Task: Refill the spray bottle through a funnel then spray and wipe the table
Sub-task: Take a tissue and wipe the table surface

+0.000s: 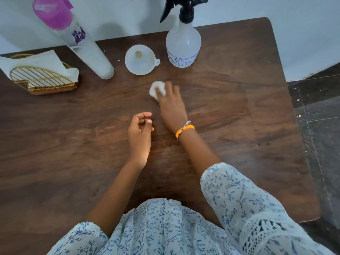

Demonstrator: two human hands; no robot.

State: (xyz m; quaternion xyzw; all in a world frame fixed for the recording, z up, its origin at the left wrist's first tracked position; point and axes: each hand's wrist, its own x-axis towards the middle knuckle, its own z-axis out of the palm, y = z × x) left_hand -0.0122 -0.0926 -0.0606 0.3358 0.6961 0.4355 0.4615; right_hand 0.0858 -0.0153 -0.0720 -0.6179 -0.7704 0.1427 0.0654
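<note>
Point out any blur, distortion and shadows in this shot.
Head view: the right hand and its white wad are motion-blurred, while the left hand is sharp; wide-angle distortion tilts the pink-capped bottle outward; the spray bottle and pink-capped bottle cast soft shadows on the wall.

Dim, soft indoor light with a faint sheen on the table (brightest near the far right). Blurred by motion at the right hand. Bent and stretched toward the edges, wide-angle style.
</note>
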